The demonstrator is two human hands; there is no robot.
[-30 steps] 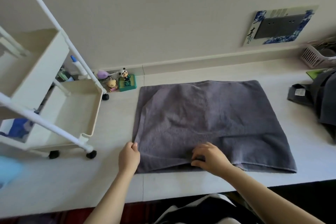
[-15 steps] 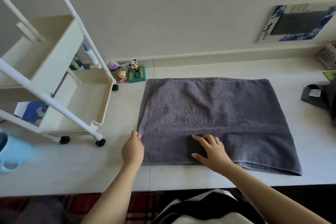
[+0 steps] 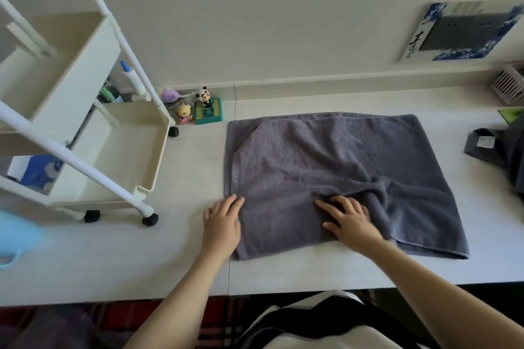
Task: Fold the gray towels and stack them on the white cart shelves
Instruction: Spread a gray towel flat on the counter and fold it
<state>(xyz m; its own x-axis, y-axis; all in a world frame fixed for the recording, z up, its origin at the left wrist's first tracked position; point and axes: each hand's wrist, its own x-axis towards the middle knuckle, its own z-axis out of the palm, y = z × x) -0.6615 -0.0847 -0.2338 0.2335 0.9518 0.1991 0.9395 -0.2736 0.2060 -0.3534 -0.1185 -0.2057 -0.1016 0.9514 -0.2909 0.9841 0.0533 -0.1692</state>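
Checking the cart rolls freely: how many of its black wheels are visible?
3. One wheel at the back by the figurines, two at the front: one under the corner post, another left of it. A fourth may be hidden.

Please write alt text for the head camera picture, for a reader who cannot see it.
Two bare hands press flat on a gray towel spread on a pale table: the left hand at its left edge, the right hand beside a bunch of wrinkles. A white cart with bare shelves stands to the left.
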